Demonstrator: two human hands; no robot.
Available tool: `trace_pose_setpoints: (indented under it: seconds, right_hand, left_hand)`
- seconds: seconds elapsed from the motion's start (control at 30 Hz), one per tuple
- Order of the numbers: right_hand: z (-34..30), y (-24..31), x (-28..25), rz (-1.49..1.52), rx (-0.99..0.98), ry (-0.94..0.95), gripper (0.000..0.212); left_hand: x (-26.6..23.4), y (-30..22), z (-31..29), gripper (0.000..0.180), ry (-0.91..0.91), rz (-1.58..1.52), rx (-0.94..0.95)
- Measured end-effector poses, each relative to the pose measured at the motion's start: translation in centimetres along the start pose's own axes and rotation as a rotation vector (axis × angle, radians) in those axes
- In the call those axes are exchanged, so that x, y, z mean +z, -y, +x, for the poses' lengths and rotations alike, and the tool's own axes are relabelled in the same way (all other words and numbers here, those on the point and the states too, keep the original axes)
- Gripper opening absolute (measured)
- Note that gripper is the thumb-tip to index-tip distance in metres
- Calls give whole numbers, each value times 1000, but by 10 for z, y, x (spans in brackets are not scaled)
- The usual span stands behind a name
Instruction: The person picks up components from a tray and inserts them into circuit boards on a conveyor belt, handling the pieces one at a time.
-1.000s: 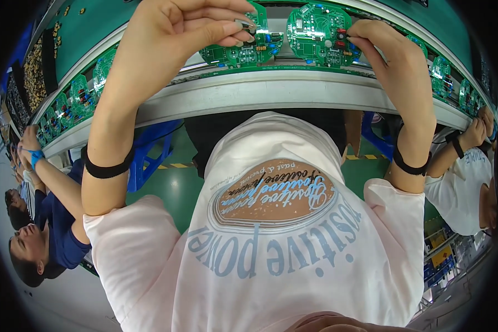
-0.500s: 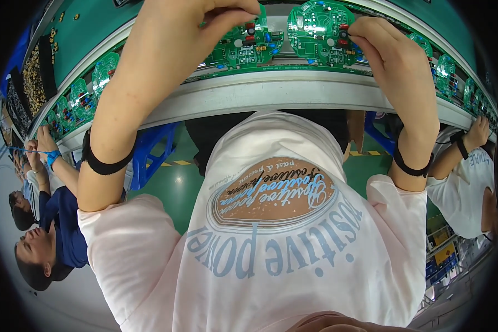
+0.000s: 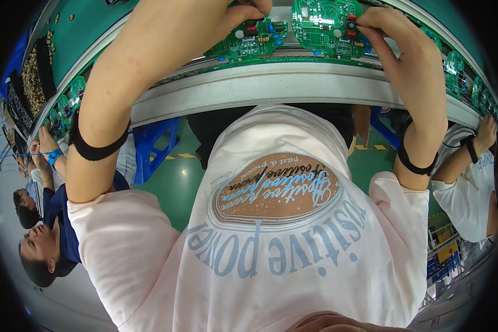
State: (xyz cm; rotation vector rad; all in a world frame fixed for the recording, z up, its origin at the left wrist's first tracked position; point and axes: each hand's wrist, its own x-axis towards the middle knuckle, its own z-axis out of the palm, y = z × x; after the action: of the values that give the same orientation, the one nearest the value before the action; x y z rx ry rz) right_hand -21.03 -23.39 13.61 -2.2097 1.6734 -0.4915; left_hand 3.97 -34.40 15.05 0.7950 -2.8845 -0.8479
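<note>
Head view: the left hand [image 3: 222,16] and right hand [image 3: 401,37] are working at a left circuit board [image 3: 248,51] and a right circuit board [image 3: 318,37], both lying along a pale rail [image 3: 271,83].
Both boards are already carrying small parts, including blue components [image 3: 279,42], while some printed areas are showing bare; how much is left, I cannot tell. The left grip is bringing thumb and finger close together near the upper picture edge, its contents hidden. The right grip is holding its fingertips slightly parted beside a red component [image 3: 351,17]; whether it is grasping that or merely touching, I cannot tell.
</note>
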Motion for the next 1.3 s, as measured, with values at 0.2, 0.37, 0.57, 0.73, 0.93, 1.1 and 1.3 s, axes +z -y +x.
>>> trace_pose_setpoints:
  seconds: [0.2, 0.37, 0.57, 0.73, 0.93, 1.1, 1.3]
  right_hand:
    - [-2, 1, 2, -24, 24, -7, 13]
    - [-5, -1, 3, -48, 3, -19, 14]
    - [-3, 1, 0, -86, -9, 12, 13]
    - [-1, -2, 0, -77, 5, 45, 11]
    - [-5, -4, 0, -102, 16, 37, 11]
    - [-7, -20, 12, -104, -3, 1, 13]
    - [-20, -46, -8, -260, -111, -47, 15]
  left_hand:
    - [0, 1, 0, 11, 4, -14, -7]
    - [2, 2, 1, 10, -9, 26, 71]
    - [3, 1, -1, 6, -54, 159, 189]
    - [0, -6, 3, 6, 7, 373, 221]
    - [4, -11, 6, 6, -2, 446, 306]
    - [10, 4, 3, 7, -175, 150, 379]
    - [-25, 10, -49, 12, -455, 85, -31]
